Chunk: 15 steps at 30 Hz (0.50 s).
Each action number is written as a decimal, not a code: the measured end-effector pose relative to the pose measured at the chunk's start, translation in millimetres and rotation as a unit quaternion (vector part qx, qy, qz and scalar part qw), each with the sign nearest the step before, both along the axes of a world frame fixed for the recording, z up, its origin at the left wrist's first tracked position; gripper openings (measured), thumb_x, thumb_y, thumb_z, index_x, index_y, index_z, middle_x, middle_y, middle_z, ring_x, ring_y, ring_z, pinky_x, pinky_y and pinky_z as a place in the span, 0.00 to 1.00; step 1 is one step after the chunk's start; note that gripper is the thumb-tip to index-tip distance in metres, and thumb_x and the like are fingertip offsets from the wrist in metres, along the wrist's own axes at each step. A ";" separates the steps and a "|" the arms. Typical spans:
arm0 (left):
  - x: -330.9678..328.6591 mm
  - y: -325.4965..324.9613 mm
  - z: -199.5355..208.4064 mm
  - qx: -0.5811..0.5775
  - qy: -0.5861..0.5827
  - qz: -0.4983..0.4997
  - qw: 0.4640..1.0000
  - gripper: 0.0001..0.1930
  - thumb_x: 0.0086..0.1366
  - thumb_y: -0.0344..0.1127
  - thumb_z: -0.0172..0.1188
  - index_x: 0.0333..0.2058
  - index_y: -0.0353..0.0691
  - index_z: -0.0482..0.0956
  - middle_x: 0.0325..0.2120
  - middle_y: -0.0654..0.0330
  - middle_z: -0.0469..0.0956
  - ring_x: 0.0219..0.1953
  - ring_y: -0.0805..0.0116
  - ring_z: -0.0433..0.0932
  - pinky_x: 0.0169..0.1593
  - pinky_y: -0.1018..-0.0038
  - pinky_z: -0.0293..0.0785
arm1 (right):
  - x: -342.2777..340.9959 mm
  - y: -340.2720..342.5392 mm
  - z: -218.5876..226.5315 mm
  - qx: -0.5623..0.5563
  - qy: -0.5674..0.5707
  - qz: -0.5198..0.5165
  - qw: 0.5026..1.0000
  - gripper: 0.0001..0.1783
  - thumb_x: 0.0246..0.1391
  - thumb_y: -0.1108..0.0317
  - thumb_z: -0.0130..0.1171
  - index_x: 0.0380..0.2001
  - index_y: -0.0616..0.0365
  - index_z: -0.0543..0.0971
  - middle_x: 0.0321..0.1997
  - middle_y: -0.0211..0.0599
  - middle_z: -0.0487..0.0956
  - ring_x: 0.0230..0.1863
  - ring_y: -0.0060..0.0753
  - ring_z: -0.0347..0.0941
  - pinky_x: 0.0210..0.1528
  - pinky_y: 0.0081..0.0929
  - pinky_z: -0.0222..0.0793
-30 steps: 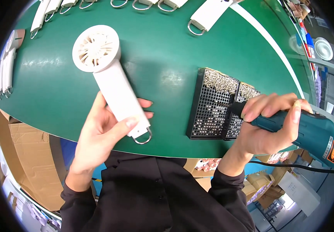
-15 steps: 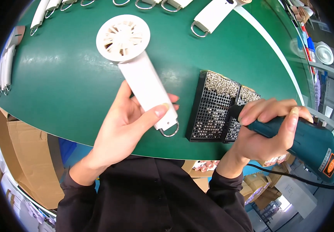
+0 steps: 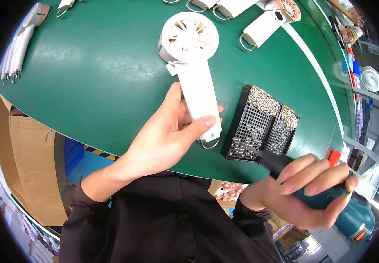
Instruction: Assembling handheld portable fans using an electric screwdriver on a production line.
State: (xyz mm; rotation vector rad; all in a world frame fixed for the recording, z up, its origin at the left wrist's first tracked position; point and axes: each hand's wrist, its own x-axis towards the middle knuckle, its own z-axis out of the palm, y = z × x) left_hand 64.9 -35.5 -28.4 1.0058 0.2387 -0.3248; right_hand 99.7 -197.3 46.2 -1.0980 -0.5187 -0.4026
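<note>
My left hand (image 3: 158, 138) is closed around the handle of a white handheld fan (image 3: 199, 94), thumb on top near the end with the wire loop. The fan's round, vaned head points away from me, and a small flap juts out where head meets handle. In my right hand (image 3: 301, 193) is a teal electric screwdriver (image 3: 356, 217), gripped around its body. Its dark, blurred nose points left over the near edge of a black screw tray (image 3: 234, 125). Silvery screws (image 3: 263, 101) are heaped at the tray's far end; others sit in its rows of holes.
Several white fan handles with wire loops lie along the far edge, one with a pink fan head (image 3: 291, 9). More are stacked at the left (image 3: 17, 55). A cardboard box (image 3: 33, 166) stands below the green table (image 3: 101, 87) at left. Another person's arms show far right.
The view has shifted a little. My left hand has brought the fan rightward, nearer the tray, and turned it more upright. The screwdriver has drawn back toward me, its nose now by the tray's near edge.
</note>
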 end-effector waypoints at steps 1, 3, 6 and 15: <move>-0.1 -0.8 -0.8 -0.001 -0.005 0.003 1.000 0.26 0.65 0.23 0.48 0.58 0.32 0.48 0.47 0.47 0.72 0.50 0.61 0.73 0.50 0.67 0.72 | -2.0 9.7 0.9 0.001 -0.002 -0.004 1.000 0.17 0.57 0.59 0.43 0.40 0.63 0.64 0.18 0.34 0.61 0.06 0.26 0.53 0.06 0.25 0.52; 0.0 -2.1 -1.0 0.002 -0.004 0.002 1.000 0.26 0.64 0.23 0.48 0.58 0.32 0.48 0.47 0.48 0.72 0.49 0.62 0.74 0.49 0.68 0.72 | -5.6 16.8 -2.0 -0.010 -0.028 -0.019 0.999 0.16 0.57 0.59 0.42 0.40 0.63 0.63 0.18 0.35 0.61 0.05 0.27 0.53 0.05 0.26 0.53; -2.5 -1.8 -1.4 0.006 -0.001 0.013 1.000 0.26 0.64 0.23 0.49 0.58 0.33 0.48 0.47 0.48 0.72 0.48 0.65 0.74 0.48 0.70 0.72 | -7.2 23.9 -4.9 -0.025 -0.026 0.007 0.999 0.16 0.57 0.60 0.41 0.41 0.63 0.62 0.18 0.36 0.62 0.05 0.29 0.52 0.06 0.27 0.54; -0.5 -2.9 -4.2 0.003 0.001 0.012 1.000 0.26 0.64 0.23 0.49 0.57 0.33 0.48 0.47 0.50 0.72 0.46 0.68 0.74 0.47 0.72 0.73 | -4.5 28.8 -18.3 -0.061 -0.007 0.049 0.997 0.16 0.58 0.60 0.39 0.43 0.60 0.62 0.18 0.37 0.63 0.06 0.30 0.55 0.08 0.27 0.57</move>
